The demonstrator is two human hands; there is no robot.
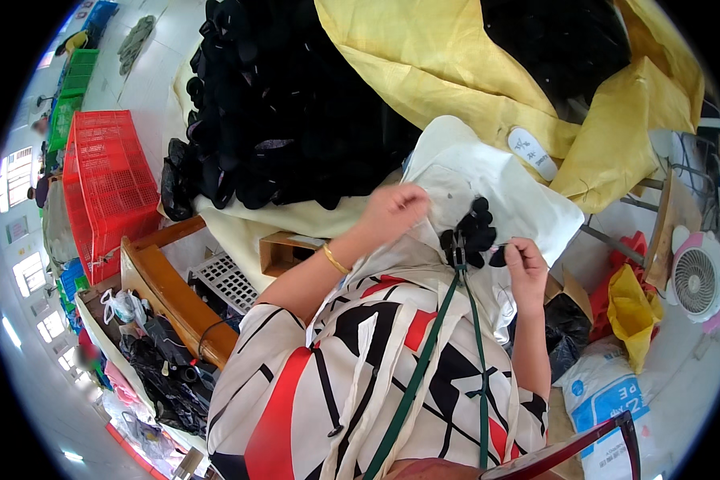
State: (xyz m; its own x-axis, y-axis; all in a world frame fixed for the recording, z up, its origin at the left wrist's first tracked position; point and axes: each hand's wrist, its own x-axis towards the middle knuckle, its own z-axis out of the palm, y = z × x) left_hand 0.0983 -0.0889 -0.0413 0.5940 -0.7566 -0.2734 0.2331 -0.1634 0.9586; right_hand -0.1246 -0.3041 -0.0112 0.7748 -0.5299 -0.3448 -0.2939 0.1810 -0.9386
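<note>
We logged both hands over the pale cloth (536,210) on the person's lap. The left hand (396,212) was blurred, fingers curled in – we couldn't tell whether it had hold of anything. The right hand (526,268) was nearly closed, thumb and fingers pinching a small black piece (498,257). Between the hands we saw a cluster of black pieces (480,228) lying on the cloth, just left of the pinched one. A small metal tool (458,250) sat against the cluster's lower left, near the top of a green cord (424,360). Beyond the lap we noted a big black heap (296,104) and, right of it, yellow sacking (440,68) – with a white sole-shaped card (532,152) at its near edge.
</note>
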